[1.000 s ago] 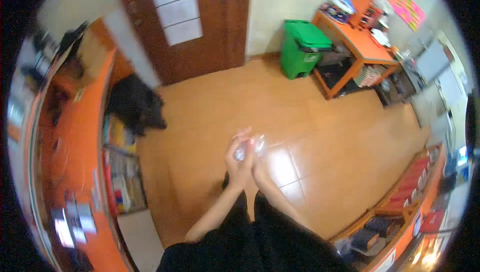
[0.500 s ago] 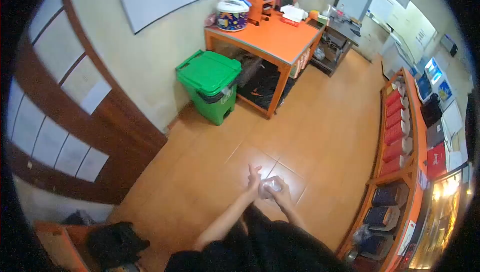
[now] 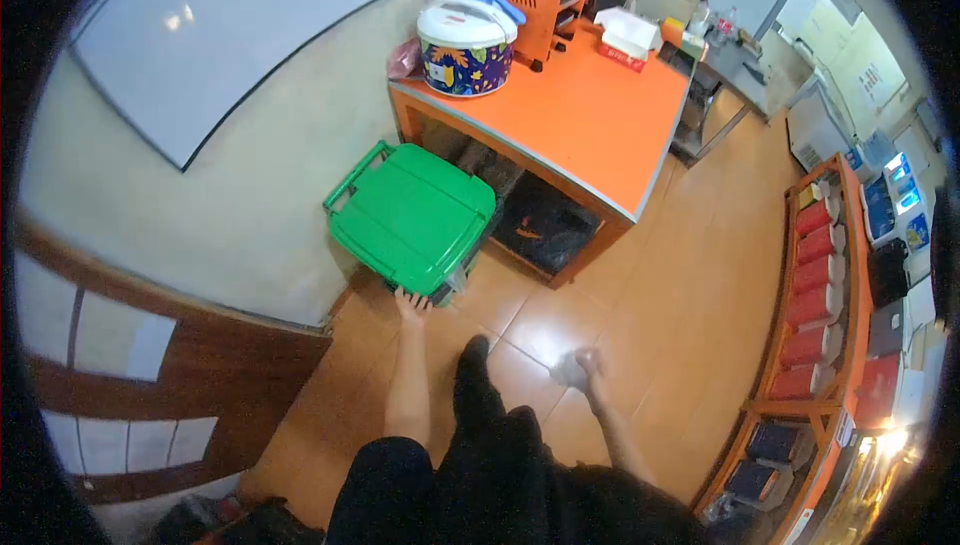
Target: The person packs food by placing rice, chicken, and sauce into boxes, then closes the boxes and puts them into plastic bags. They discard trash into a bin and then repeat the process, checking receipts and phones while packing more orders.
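At the front edge of the green bin's lid [image 3: 415, 215] is my left hand [image 3: 412, 306], its fingers apart and their tips at the rim. The lid lies down over the bin, and a bit of dark liner shows beneath its edge. My right hand [image 3: 594, 373] is lower and to the right, above the tiled floor. Its fingers are closed on a crumpled clear plastic piece [image 3: 569, 371], blurred, so its exact kind cannot be made out.
An orange table [image 3: 580, 135] beside the bin carries a patterned round container [image 3: 466, 57] and a red-and-white box [image 3: 626, 43]. Along the right runs an orange shelf [image 3: 842, 315] with red stacks [image 3: 804, 343]. A whiteboard [image 3: 250, 25] hangs on the left wall.
My view has moved closer to the bin. My hands, close together before, are now apart: the left has reached the lid's edge, while the right has moved rightward with the clear plastic piece.
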Tool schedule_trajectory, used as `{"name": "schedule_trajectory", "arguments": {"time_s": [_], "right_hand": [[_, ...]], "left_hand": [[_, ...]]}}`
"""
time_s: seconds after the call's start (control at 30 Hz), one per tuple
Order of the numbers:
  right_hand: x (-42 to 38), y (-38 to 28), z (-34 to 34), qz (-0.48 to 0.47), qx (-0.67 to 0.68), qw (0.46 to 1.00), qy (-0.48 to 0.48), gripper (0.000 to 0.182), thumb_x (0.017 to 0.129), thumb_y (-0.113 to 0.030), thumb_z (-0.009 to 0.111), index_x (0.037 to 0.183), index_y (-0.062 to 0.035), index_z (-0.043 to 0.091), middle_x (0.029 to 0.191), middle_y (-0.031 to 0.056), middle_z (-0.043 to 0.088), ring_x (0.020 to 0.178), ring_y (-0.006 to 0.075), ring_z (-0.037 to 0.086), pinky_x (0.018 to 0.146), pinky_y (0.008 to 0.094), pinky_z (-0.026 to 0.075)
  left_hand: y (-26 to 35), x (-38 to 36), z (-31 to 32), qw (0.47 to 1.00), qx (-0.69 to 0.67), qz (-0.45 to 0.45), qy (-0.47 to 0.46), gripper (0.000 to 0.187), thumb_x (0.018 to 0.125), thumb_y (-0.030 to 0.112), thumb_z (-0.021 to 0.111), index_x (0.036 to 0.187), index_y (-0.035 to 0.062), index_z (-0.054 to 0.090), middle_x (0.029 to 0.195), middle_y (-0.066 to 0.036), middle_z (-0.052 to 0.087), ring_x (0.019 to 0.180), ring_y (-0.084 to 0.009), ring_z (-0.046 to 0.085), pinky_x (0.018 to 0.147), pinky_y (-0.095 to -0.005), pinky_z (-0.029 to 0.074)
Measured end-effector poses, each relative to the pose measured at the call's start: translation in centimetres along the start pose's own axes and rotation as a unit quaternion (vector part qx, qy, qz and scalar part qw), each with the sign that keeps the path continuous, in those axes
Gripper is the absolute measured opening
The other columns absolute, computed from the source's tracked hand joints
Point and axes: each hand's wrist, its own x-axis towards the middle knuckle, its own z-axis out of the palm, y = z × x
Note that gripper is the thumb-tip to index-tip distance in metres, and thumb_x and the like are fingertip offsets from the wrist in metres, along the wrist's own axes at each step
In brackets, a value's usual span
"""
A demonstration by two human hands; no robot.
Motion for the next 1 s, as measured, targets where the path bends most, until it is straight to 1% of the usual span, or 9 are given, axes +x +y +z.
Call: {"name": "schedule_trajectory", "arguments": {"time_s": [0.1,0.17,0.4,0.47,0.57,0.63,0.77,0.93,1.0], "right_hand": [[4.5,-5.2,9.1,-0.018,-0.053,0.997,-0.054,0.042,0.078,-0.008,0.063,0.117,-0.0062,0.047,0.112,0.0128,0.050,0.106,0.0238,0.053,0.082,0.0345,0.054],[12.9,1.1,13.0,-0.060,-0.287,0.955,0.033,0.055,0.078,-0.010,0.066,0.126,-0.0053,0.040,0.114,0.0147,0.049,0.111,0.0267,0.050,0.088,0.0381,0.050],[18.5,-2.5,31.7,-0.301,-0.201,0.899,-0.248,0.058,0.082,-0.022,0.071,0.127,-0.0006,0.041,0.120,0.0222,0.050,0.113,0.0358,0.051,0.097,0.0425,0.041],[19.2,-4.3,36.4,-0.239,-0.195,0.922,-0.232,0.057,0.080,-0.023,0.072,0.124,0.0007,0.045,0.119,0.0241,0.052,0.111,0.0389,0.053,0.098,0.0436,0.040],[24.5,1.6,42.1,-0.317,-0.377,0.854,-0.168,0.069,0.076,-0.025,0.076,0.133,-0.0076,0.042,0.134,0.0239,0.039,0.126,0.0438,0.038,0.104,0.0467,0.035],[26.0,2.5,42.8,-0.273,-0.570,0.747,-0.207,0.078,0.076,-0.038,0.074,0.142,-0.0215,0.037,0.146,0.0213,0.024,0.137,0.0470,0.018,0.111,0.0533,0.023],[26.8,2.7,41.8,-0.319,-0.557,0.745,-0.182,0.070,0.077,-0.043,0.067,0.141,-0.0273,0.042,0.150,0.0235,0.024,0.140,0.0468,0.014,0.113,0.0585,0.016],[23.6,9.2,36.9,-0.440,-0.633,0.631,-0.092,0.060,0.085,-0.041,0.062,0.138,-0.0206,0.043,0.140,0.0199,0.038,0.137,0.0345,0.027,0.112,0.0529,0.022],[18.1,5.6,29.1,-0.262,-0.551,0.779,-0.142,0.058,0.085,-0.040,0.062,0.137,-0.0200,0.044,0.139,0.0194,0.039,0.135,0.0339,0.028,0.111,0.0522,0.023]], "left_hand": [[2.5,-1.8,5.3,0.998,-0.012,-0.054,-0.021,0.063,0.078,0.043,0.063,0.128,0.0122,0.041,0.135,-0.010,0.035,0.118,-0.0291,0.038,0.095,-0.0430,0.038],[6.0,-3.4,7.7,0.995,-0.025,-0.088,-0.033,0.064,0.078,0.042,0.064,0.129,0.0111,0.040,0.134,-0.010,0.034,0.117,-0.0292,0.038,0.091,-0.0406,0.039],[21.4,-12.0,14.8,0.993,-0.001,-0.105,-0.057,0.056,0.085,0.035,0.059,0.127,0.0044,0.039,0.127,-0.013,0.041,0.111,-0.0304,0.045,0.083,-0.0401,0.044],[24.6,-12.6,15.3,0.989,0.033,-0.141,-0.036,0.053,0.087,0.036,0.057,0.125,0.0026,0.041,0.122,-0.014,0.048,0.108,-0.0304,0.048,0.083,-0.0398,0.045],[27.8,-13.8,16.3,0.992,0.044,-0.120,-0.012,0.057,0.088,0.038,0.057,0.124,-0.0032,0.041,0.118,-0.017,0.052,0.106,-0.0303,0.052,0.085,-0.0388,0.047],[29.1,-15.1,17.4,0.996,0.035,-0.074,-0.022,0.060,0.088,0.037,0.057,0.124,-0.0070,0.040,0.119,-0.021,0.053,0.106,-0.0305,0.054,0.086,-0.0384,0.047],[33.0,-14.4,16.9,0.996,-0.009,-0.056,-0.074,0.063,0.088,0.034,0.058,0.126,-0.0116,0.037,0.119,-0.025,0.054,0.104,-0.0308,0.055,0.087,-0.0384,0.048],[33.2,-12.0,13.4,0.988,0.068,-0.121,-0.064,0.058,0.090,0.030,0.057,0.131,-0.0057,0.037,0.119,-0.022,0.055,0.099,-0.0284,0.057,0.086,-0.0367,0.047],[30.8,-10.1,13.3,0.971,0.164,-0.161,-0.069,0.055,0.090,0.030,0.056,0.130,-0.0045,0.039,0.118,-0.021,0.056,0.099,-0.0279,0.057,0.087,-0.0366,0.047]]}}
